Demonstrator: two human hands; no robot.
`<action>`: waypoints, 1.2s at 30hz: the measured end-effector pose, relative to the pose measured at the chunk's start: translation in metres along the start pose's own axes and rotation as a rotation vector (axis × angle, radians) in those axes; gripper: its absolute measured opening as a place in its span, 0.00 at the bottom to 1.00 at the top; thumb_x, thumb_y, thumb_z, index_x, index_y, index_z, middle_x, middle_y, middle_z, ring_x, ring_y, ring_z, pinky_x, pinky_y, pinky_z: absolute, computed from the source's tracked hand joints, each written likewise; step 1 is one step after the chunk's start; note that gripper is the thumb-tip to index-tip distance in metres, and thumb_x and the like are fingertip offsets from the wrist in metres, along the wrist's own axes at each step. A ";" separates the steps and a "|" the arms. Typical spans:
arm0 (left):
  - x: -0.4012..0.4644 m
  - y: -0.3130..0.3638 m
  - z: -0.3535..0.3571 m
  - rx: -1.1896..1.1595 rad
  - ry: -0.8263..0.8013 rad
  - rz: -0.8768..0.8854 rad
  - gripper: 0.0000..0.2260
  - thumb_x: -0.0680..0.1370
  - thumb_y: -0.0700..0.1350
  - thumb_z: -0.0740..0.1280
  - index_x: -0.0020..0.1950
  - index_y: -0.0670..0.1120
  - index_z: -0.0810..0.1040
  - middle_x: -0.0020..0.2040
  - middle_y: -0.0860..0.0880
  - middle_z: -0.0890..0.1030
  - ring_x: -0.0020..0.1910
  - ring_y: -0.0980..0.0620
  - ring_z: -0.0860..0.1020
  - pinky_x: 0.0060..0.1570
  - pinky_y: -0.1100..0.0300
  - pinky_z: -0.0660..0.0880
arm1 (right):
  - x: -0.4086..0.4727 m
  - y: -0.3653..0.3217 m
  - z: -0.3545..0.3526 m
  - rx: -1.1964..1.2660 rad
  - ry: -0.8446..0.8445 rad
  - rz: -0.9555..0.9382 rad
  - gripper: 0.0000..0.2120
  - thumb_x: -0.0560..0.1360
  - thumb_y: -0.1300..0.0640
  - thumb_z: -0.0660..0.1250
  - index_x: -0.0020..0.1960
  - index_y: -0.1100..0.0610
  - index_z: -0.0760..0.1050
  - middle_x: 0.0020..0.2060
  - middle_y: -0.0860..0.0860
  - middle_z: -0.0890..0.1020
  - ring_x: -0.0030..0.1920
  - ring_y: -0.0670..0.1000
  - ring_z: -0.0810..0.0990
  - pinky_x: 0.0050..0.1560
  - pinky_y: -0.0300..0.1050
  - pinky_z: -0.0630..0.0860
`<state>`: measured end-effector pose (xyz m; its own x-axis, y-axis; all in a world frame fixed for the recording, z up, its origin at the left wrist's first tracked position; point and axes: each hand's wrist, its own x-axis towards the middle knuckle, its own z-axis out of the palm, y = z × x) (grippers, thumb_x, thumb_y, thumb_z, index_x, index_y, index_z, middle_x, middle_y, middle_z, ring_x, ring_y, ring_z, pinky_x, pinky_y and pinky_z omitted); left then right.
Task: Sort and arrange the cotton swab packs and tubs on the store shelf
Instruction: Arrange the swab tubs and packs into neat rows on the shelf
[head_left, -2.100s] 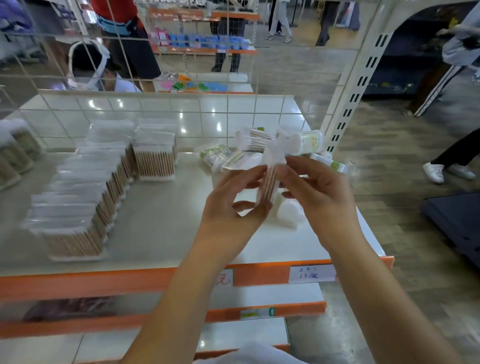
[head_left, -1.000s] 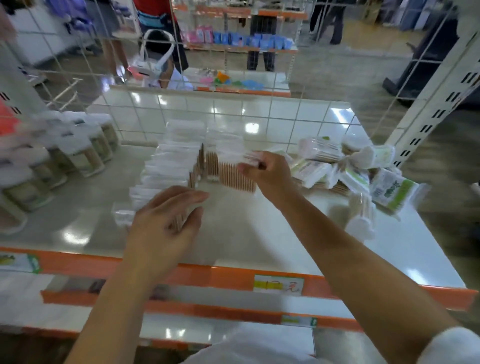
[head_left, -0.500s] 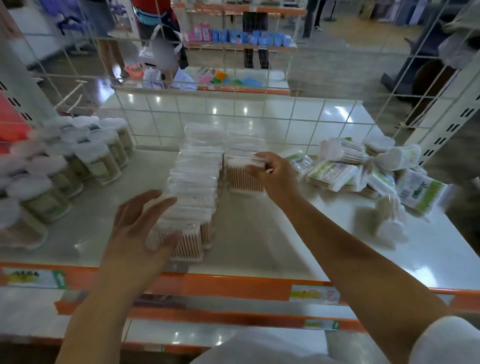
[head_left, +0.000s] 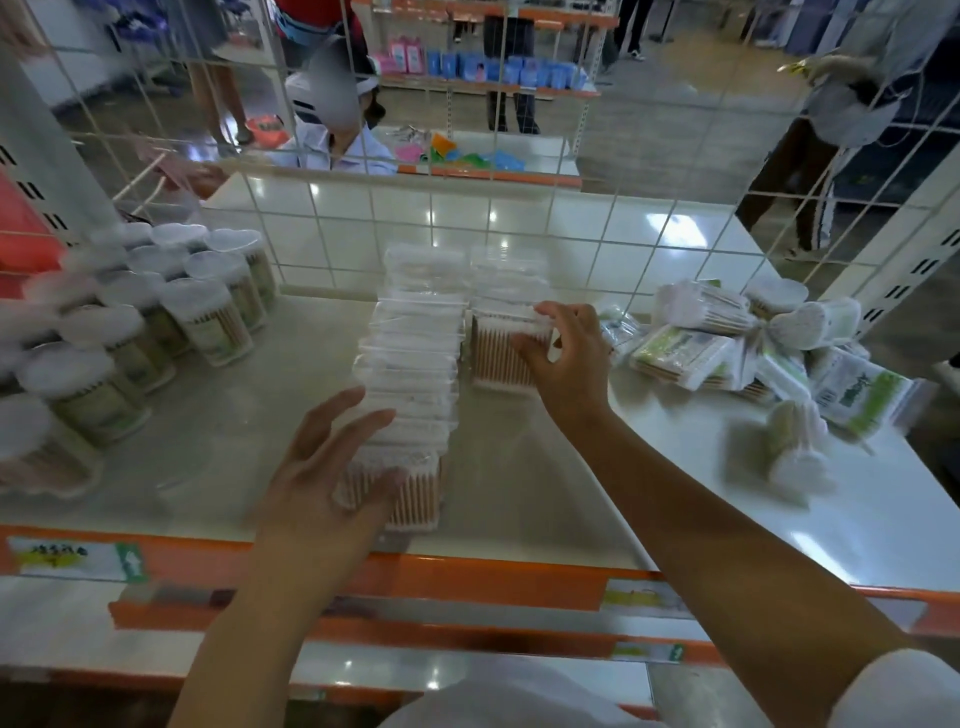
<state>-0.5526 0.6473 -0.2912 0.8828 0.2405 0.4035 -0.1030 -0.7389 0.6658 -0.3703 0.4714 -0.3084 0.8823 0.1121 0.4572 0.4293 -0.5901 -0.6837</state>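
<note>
Since half a second ago the right hand (head_left: 563, 358) has set its clear box (head_left: 506, 353) at the front of the shorter second row and still grips it – one more pack filed. The left hand (head_left: 332, 467), fingers spread, steadies the long row of boxes (head_left: 410, 374) on the shelf (head_left: 545, 499). Each box holds upright wooden-stick swabs; lidded tubs (head_left: 208, 312) stand left, bagged packs (head_left: 727, 353) lie heaped right – unsorted.

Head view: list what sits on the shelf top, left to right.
Round tubs → long row of clear swab boxes, left hand at its near end → short box row under the right hand → loose pile of packs.
</note>
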 end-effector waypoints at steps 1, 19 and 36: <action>0.000 0.001 0.001 -0.019 0.006 0.005 0.18 0.69 0.57 0.63 0.57 0.54 0.75 0.62 0.58 0.70 0.58 0.64 0.67 0.52 0.67 0.64 | -0.001 0.000 0.001 0.002 0.010 0.001 0.18 0.71 0.55 0.71 0.59 0.61 0.75 0.52 0.58 0.73 0.50 0.49 0.70 0.48 0.38 0.63; 0.006 0.010 -0.009 0.001 0.024 0.010 0.19 0.68 0.46 0.68 0.59 0.54 0.74 0.61 0.59 0.71 0.61 0.58 0.69 0.57 0.71 0.61 | -0.007 -0.001 -0.003 -0.005 0.072 -0.099 0.21 0.69 0.64 0.66 0.62 0.63 0.71 0.56 0.59 0.73 0.58 0.58 0.70 0.58 0.43 0.64; 0.055 0.103 0.084 0.169 -0.117 0.275 0.20 0.74 0.52 0.58 0.60 0.43 0.78 0.58 0.46 0.78 0.66 0.43 0.68 0.64 0.51 0.62 | -0.049 0.011 -0.061 0.039 0.006 -0.342 0.17 0.63 0.72 0.62 0.51 0.64 0.74 0.49 0.57 0.77 0.52 0.52 0.72 0.53 0.44 0.71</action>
<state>-0.4767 0.5318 -0.2532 0.8802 -0.0492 0.4721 -0.2761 -0.8621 0.4248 -0.4206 0.4101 -0.3037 0.6847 0.2939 0.6669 0.7075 -0.4879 -0.5113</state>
